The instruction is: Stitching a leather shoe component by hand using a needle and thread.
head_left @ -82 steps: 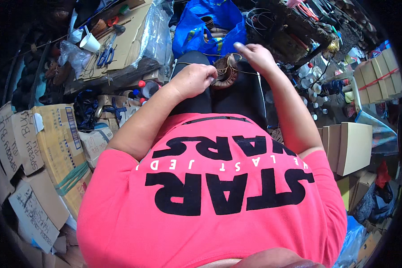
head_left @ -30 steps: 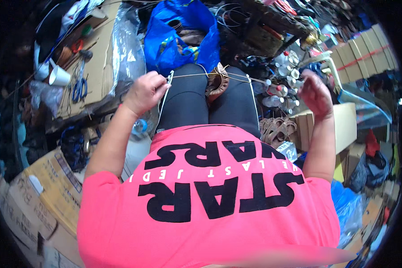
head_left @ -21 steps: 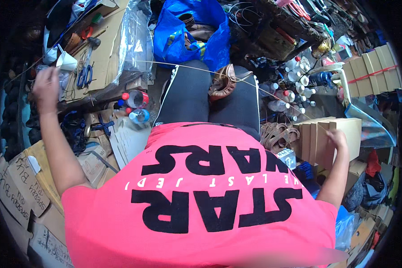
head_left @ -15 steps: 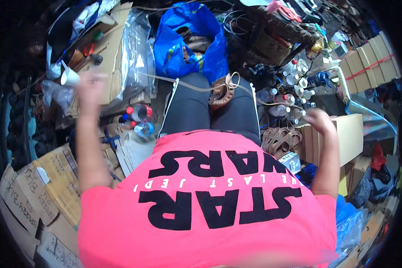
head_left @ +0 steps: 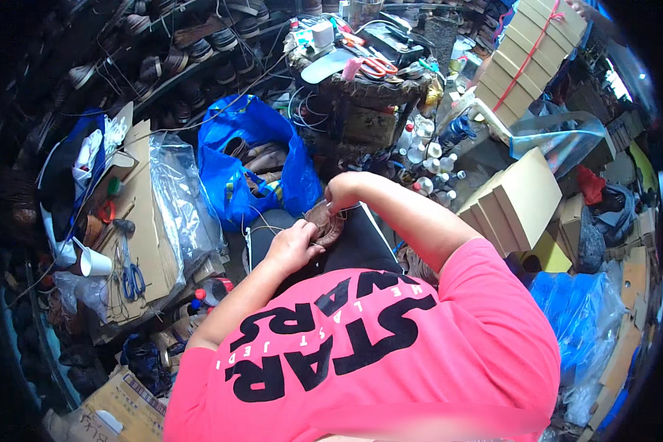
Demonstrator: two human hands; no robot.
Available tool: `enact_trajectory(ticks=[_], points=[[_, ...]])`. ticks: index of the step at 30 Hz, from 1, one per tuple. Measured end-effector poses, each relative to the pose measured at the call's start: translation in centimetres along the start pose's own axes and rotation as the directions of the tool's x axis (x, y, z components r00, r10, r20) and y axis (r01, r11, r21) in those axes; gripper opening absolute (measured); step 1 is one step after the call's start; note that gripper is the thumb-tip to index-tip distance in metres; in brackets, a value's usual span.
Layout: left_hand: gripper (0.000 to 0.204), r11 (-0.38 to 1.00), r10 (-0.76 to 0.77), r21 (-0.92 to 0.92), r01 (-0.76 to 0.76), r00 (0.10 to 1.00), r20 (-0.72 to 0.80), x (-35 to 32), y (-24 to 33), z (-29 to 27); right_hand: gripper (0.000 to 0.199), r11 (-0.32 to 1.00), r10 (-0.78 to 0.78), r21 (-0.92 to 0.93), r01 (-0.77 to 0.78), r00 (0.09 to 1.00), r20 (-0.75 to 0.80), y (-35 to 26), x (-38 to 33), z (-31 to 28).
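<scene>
A brown woven shoe piece [head_left: 324,221] lies on my lap, over dark trousers [head_left: 361,247]. My left hand [head_left: 295,247] grips its near edge with curled fingers. My right hand [head_left: 342,193] is closed at its far edge, pinching a thin pale thread that runs off the shoe piece. The two hands are close together, one on each side of it. My pink shirt with black letters [head_left: 361,353] fills the lower part of the view and hides the rest of my lap.
A blue plastic bag [head_left: 254,158] holding shoes sits just beyond my knees. A low woven stand [head_left: 361,88] with tools is behind it, with small bottles [head_left: 427,162] beside it. Cardboard boxes [head_left: 516,195] are on the right. Scissors [head_left: 131,280] and a white cup [head_left: 94,263] are on the left.
My arms were spread wide to both sides with the thread stretched from the shoe piece. Both hands have since come back together at the shoe piece on my lap.
</scene>
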State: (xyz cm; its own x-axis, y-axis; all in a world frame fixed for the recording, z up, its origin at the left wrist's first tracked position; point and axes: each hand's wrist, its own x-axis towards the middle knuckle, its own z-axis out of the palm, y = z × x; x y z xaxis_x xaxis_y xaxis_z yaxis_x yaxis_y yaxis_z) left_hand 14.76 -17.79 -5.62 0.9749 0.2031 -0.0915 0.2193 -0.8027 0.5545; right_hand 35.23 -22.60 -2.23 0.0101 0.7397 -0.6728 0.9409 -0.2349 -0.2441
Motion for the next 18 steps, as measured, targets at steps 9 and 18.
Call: enact_trajectory(ticks=[9, 18], points=[[0.017, 0.982, 0.0, -0.19, -0.019, 0.995, -0.1, -1.2, -3.2, -2.7, 0.027, 0.696, 0.091, 0.716, -0.06, 0.996, -0.006, 5.1, -1.4, 4.5], [0.012, 0.635, -0.532, -0.729, 0.256, 0.829, -0.172, -8.2, -8.5, -6.8, 0.03, 0.581, 0.18, 0.73, 0.361, 0.817, -0.547, 2.3, -2.4, 6.7]])
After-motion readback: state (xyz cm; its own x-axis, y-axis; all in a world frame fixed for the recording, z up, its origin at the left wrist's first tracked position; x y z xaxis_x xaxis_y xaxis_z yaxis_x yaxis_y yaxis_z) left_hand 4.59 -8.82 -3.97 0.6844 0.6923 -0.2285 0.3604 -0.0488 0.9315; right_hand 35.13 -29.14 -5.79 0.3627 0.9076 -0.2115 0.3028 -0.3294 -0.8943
